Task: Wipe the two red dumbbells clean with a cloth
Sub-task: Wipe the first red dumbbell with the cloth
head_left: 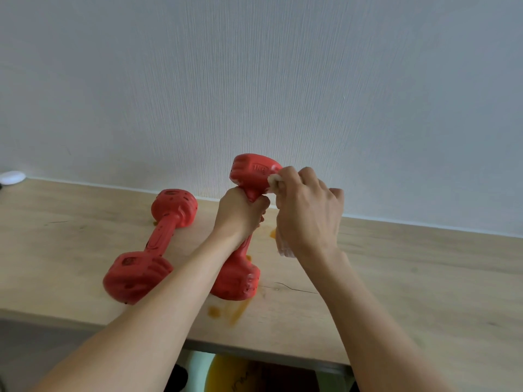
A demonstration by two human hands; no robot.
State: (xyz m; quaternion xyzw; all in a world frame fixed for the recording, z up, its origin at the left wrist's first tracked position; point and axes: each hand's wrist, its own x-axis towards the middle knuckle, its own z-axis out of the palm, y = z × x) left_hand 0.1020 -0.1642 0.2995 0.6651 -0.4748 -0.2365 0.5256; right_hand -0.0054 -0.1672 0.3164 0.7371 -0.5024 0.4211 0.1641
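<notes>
Two red dumbbells are sitting on the wooden worktop (396, 278). The lying dumbbell (152, 244) is resting flat at the left. The tilted dumbbell (246, 222) is standing on one end, the left hand (240, 213) clenching its handle. The right hand (308, 213) is grasping one white cloth (274, 181), pressing it against the raised head. Several orange smears (229, 309) are marking the worktop.

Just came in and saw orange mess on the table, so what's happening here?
A person is cleaning dumbbells. The left hand grips the handle of one red dumbbell, propped on end on the wooden table, while the right hand presses a white cloth against its raised head. The second dumbbell lies flat to the left, still spotted. Orange smears mark the tabletop.
</notes>
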